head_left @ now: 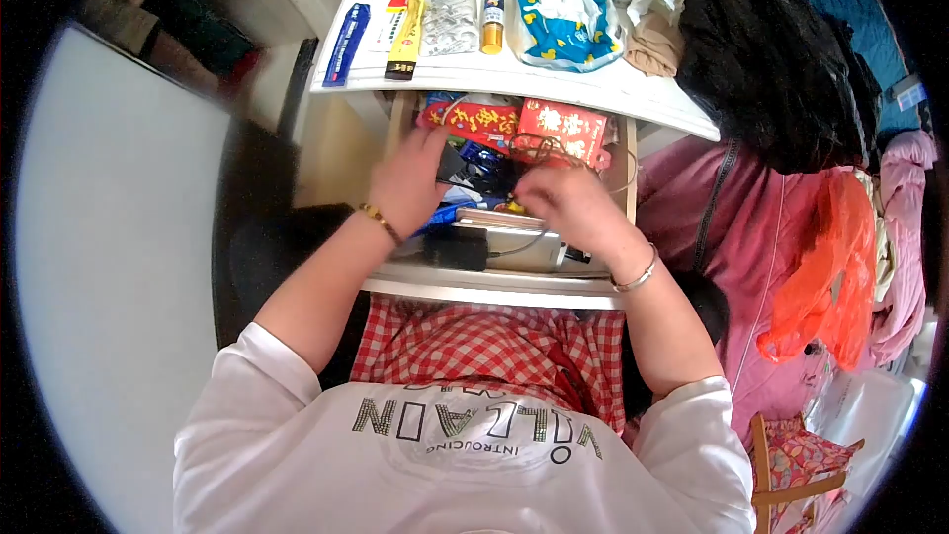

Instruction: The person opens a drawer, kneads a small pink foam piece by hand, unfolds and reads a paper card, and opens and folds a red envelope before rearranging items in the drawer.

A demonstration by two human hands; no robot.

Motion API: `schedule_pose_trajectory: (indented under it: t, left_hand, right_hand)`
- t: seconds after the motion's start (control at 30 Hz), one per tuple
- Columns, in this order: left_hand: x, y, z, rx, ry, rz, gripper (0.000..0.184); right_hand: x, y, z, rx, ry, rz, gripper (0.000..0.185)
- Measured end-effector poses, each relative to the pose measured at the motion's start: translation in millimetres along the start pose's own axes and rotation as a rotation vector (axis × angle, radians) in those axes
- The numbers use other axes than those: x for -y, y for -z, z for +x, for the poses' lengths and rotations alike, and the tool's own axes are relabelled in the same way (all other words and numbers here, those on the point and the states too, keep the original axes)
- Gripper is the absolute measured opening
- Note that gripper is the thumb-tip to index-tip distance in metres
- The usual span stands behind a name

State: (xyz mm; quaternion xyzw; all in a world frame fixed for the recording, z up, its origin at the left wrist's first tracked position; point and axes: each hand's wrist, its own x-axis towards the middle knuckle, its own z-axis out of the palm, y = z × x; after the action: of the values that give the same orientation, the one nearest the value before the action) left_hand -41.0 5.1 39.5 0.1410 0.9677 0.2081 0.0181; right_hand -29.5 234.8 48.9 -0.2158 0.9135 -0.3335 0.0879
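Note:
An open drawer (633, 178) full of small items sits in front of me. My left hand (413, 173), slightly blurred, reaches in at the left with fingers stretched out, their tips at the end of a long red packet (474, 122) with gold characters. My right hand (573, 203) is over the drawer's right half, its fingers curled together; what they hold, if anything, is hidden. Thin brown cord (539, 146) loops just above it, across a red envelope (563, 121). Between my hands lie dark blue shiny items (484, 163). A black adapter (460, 248) rests near the drawer front.
Above the drawer, a white tabletop (435, 69) holds a blue box (347, 44), a yellow-and-black box (405, 37), a glue stick (492, 20) and a blue tissue pack (563, 28). Black plastic (776, 49), pink fabric (732, 208) and an orange bag (825, 277) crowd the right.

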Motion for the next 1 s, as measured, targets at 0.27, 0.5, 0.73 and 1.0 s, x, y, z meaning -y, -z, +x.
schedule_pose_trajectory:
  t: [0.27, 0.5, 0.73, 1.0]
  left_hand:
    - [27.6, -15.6, 18.5, -0.082, 0.098, -0.431, 0.035]
    - [16.5, -10.1, 15.1, -0.109, -0.072, -0.489, 0.033]
    - [21.5, -7.5, 9.9, -0.073, -0.102, -0.455, 0.035]
    - [11.1, 7.1, 8.9, -0.075, -0.297, -0.28, 0.038]
  right_hand:
    - [14.1, -14.9, -6.4, 0.375, -0.025, -0.372, 0.027]
    - [20.3, -5.6, -6.1, 0.462, -0.048, -0.36, 0.028]
    - [13.2, -3.1, -7.8, 0.33, 0.007, -0.281, 0.029]
    - [12.9, -15.3, -2.7, 0.438, -0.091, -0.367, 0.035]
